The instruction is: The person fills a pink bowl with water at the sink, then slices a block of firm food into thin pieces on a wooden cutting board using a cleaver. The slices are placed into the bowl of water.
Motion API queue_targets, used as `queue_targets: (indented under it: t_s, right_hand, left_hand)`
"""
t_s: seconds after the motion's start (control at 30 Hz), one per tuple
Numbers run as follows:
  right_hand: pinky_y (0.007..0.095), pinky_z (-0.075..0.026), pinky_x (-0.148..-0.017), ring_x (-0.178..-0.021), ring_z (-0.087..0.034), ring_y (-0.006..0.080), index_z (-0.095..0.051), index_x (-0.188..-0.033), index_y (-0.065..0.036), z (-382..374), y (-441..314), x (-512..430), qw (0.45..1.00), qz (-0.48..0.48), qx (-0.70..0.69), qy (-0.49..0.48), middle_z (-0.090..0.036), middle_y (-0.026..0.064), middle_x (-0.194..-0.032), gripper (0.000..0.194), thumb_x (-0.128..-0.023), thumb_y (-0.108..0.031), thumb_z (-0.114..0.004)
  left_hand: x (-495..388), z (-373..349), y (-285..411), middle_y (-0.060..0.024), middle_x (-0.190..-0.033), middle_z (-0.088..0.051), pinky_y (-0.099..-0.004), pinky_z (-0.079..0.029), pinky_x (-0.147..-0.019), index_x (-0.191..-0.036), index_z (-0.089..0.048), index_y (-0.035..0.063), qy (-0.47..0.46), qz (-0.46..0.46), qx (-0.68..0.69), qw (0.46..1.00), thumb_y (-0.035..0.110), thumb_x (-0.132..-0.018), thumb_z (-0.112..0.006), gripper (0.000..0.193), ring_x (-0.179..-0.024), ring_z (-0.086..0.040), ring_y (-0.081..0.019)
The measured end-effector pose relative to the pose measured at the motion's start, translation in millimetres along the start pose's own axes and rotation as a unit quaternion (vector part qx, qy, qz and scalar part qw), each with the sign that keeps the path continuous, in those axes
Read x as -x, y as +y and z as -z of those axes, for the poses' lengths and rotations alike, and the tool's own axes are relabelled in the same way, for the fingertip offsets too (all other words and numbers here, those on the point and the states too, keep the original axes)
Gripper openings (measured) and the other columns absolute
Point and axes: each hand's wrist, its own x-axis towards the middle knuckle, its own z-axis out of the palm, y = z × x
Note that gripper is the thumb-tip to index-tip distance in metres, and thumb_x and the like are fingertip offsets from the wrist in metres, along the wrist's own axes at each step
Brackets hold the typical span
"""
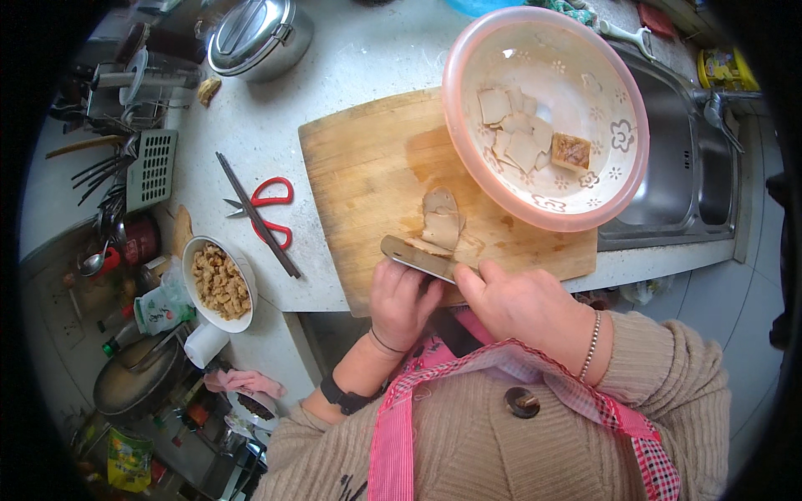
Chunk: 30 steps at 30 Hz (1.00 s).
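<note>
My right hand [510,300] grips a kitchen knife [423,260] whose blade lies across the near part of a wooden cutting board [357,181]. My left hand [401,300] is just on the near side of the blade, its fingertips partly hidden by it; what it holds cannot be seen. Beyond the blade lie several thin, pale slices of food [442,228], overlapping on the board. A pink-rimmed plastic basin [545,219] overlaps the board's far right part and holds more square slices [523,147] and a brown-topped block [571,152].
Red-handled scissors [272,191] and dark chopsticks [257,216] lie left of the board. A white bowl of brown crumbly food [219,282] sits nearer. A lidded steel container [260,41] stands at the back, a steel sink [664,206] at right, and a wok [138,376] at lower left.
</note>
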Motion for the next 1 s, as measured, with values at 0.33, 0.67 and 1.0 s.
queue_targets:
  t_s: [0.33,0.67,1.0]
  right_hand:
    - [0.0421,-0.054,-0.052,-0.064,-0.067,0.032,-0.048,-0.122,-0.007,-32.5,22.1,2.8,0.998,0.023,-0.039,0.048,-0.059,0.0145,-0.091,0.034,-0.088,-0.014,-0.052]
    - [0.0398,-0.053,-0.05,-0.063,-0.067,0.0284,-0.05,-0.126,-0.008,-3.3,11.8,24.6,1.0,0.008,-0.001,0.019,-0.058,0.0125,-0.088,0.038,-0.089,-0.015,-0.052]
    - [0.0348,-0.052,-0.046,-0.056,-0.064,0.0225,-0.057,-0.12,-0.009,10.4,0.0,45.4,0.998,0.003,0.039,0.041,-0.057,0.0083,-0.086,0.033,-0.088,-0.017,-0.053]
  left_hand:
    - [-0.7,0.6,5.3,-0.0121,-0.098,-0.063,-0.0424,-0.047,-0.084,-0.101,-0.064,0.0036,0.001,-0.019,0.012,1.0,0.004,-0.071,-0.077,0.032,-0.094,-0.058,-0.033]
    - [1.2,3.3,8.3,-0.0147,-0.104,-0.063,-0.0427,-0.047,-0.086,-0.102,-0.063,0.0009,0.006,-0.03,-0.028,0.999,0.003,-0.07,-0.076,0.034,-0.098,-0.058,-0.0343]
    - [5.2,3.6,5.4,-0.0158,-0.107,-0.063,-0.0435,-0.047,-0.089,-0.106,-0.063,-0.0004,0.003,-0.031,-0.024,0.999,0.004,-0.068,-0.076,0.041,-0.102,-0.058,-0.0356]
